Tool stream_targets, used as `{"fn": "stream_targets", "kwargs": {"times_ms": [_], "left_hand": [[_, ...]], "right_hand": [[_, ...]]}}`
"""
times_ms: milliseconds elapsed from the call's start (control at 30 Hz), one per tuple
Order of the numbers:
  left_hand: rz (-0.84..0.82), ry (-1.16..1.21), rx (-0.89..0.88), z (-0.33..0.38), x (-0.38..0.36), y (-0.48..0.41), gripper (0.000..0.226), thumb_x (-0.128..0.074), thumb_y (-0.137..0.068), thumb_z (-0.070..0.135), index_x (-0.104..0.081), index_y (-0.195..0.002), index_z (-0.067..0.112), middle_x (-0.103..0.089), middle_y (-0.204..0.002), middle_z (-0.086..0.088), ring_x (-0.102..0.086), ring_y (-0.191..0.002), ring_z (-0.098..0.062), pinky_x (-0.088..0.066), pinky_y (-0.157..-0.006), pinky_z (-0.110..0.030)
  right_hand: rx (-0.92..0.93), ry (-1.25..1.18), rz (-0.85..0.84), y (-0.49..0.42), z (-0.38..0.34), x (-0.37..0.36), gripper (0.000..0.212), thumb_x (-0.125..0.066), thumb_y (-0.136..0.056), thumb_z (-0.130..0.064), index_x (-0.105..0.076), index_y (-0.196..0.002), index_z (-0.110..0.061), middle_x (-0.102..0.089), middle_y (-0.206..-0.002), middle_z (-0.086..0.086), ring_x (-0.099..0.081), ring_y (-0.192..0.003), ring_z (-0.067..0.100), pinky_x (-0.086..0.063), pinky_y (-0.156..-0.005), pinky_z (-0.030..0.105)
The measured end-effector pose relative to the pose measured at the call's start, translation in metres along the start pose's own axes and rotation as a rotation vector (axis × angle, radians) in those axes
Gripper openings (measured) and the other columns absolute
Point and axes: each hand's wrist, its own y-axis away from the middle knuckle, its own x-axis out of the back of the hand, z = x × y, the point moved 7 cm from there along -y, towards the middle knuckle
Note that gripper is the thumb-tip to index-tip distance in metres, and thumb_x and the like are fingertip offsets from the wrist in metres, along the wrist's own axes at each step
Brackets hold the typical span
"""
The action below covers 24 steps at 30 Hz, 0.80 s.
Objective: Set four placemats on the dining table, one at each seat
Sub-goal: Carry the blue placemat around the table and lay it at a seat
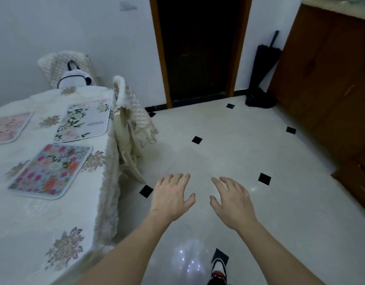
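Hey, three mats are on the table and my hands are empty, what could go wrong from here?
1. The bright multicoloured floral placemat lies near the edge of the white embroidered tablecloth; brushing past might drag it off.
2. Only that one, the white placemat with green leaves and a pink placemat show; a fourth could get forgotten.
3. Both the left hand and right hand hover over glossy floor tiles, possibly slippery.

Dim indoor light, glare on glossy floor, soft blur, wide-angle bending

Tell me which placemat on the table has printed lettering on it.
The white placemat with green leaves, nearest the draped chair. The bright multicoloured floral one and the pink one show no lettering.
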Motion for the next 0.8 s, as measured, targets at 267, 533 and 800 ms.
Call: {"fn": "stream_targets", "kwargs": {"times_ms": [267,533,800], "left_hand": [[0.019,-0.017,0.313,-0.061,0.002,-0.054,0.062,-0.043,-0.082,0.060,-0.056,-0.130,0.024,-0.066,-0.121,0.004,-0.061,-0.109,-0.023,-0.047,-0.093,-0.040],[0.053,-0.026,0.564,-0.145,0.007,-0.052,0.060,-0.045,-0.081,0.059,-0.060,-0.127,0.024,-0.067,-0.121,0.004,-0.061,-0.109,-0.023,-0.050,-0.092,-0.040],[0.072,-0.019,0.737,-0.272,-0.001,-0.058,0.062,-0.043,-0.085,0.062,-0.053,-0.136,0.028,-0.062,-0.131,0.005,-0.057,-0.116,-0.022,-0.046,-0.097,-0.039]], "right_hand": [[0.230,-0.027,-0.090,-0.132,-0.018,-0.014,0.055,-0.047,-0.085,-0.044,-0.053,-0.134,-0.022,-0.059,-0.129,0.007,-0.053,-0.120,0.026,-0.042,-0.100,0.043],[0.479,-0.039,-0.207,-0.207,-0.099,-0.063,0.054,-0.044,-0.086,-0.047,-0.049,-0.136,-0.026,-0.055,-0.133,0.004,-0.048,-0.126,0.022,-0.038,-0.103,0.042],[0.657,-0.049,-0.282,-0.283,-0.221,-0.118,0.054,-0.045,-0.090,-0.047,-0.043,-0.141,-0.027,-0.051,-0.138,0.001,-0.045,-0.128,0.022,-0.037,-0.106,0.042]]}}
